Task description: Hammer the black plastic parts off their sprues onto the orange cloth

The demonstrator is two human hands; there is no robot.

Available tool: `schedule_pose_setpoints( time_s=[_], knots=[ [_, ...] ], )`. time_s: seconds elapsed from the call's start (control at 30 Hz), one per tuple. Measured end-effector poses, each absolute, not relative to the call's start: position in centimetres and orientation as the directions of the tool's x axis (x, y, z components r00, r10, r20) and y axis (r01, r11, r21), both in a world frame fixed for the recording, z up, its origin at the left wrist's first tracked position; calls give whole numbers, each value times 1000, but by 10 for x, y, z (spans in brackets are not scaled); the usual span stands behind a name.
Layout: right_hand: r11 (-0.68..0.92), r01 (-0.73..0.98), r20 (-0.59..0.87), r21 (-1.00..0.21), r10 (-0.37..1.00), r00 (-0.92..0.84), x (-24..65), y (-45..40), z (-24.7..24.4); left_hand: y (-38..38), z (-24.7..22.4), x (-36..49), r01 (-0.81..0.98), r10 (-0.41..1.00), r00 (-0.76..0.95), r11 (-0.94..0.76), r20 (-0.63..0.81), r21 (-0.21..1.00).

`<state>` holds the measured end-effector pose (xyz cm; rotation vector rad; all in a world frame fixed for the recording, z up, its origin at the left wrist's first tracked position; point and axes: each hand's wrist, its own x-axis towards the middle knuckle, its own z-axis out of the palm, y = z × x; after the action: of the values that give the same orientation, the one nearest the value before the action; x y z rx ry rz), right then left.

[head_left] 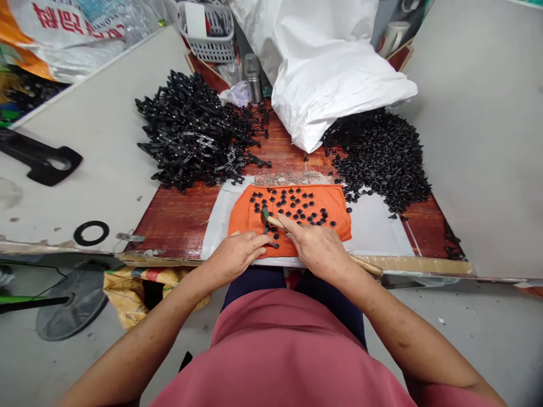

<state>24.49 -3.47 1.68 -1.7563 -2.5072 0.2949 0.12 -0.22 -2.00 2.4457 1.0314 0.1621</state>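
Observation:
An orange cloth [297, 247] lies at the table's front, with many small black round pieces [292, 204] standing on it. My right hand [319, 247] grips a hammer by its wooden handle [275, 221]; the dark green-tinged head [265, 215] is over the cloth's left part. At the cloth's lower left, my left hand [241, 254] has its fingers closed on a small dark strip [266, 228], just below the hammer head. The strip's lower end is partly hidden by the fingertips. A black round piece [276, 246] sits beside those fingertips.
A tall heap of black linked parts [195, 133] rises at the left back. Small black pieces [382, 152] are piled at the right, partly under a white sack [331, 68]. Behind stand a grey basket [210, 42] and a metal flask [253, 82]. Pale boards [479, 141] flank the table.

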Motion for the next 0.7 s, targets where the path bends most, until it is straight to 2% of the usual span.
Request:
schedule_pose_setpoints(
  time_s=[0.07,0.2,0.27,0.47,0.7],
  knots=[
    [301,913,-23,-274,947,-319,249,-37,17,-3,-20,2,684,756,653,-561,-49,466],
    [224,821,81,-525,974,-214,267,-52,15,-7,-16,4,696,842,538,-472,42,541],
    [201,784,81,-588,978,-190,276,-64,12,-8,-16,8,718,878,477,-421,49,554],
    [134,796,-40,-590,980,-194,285,-97,-4,-7,-25,23,809,909,417,-379,15,450],
    [114,795,-79,-596,977,-199,282,-106,-12,-9,-30,30,858,916,401,-375,-2,351]
  ],
)
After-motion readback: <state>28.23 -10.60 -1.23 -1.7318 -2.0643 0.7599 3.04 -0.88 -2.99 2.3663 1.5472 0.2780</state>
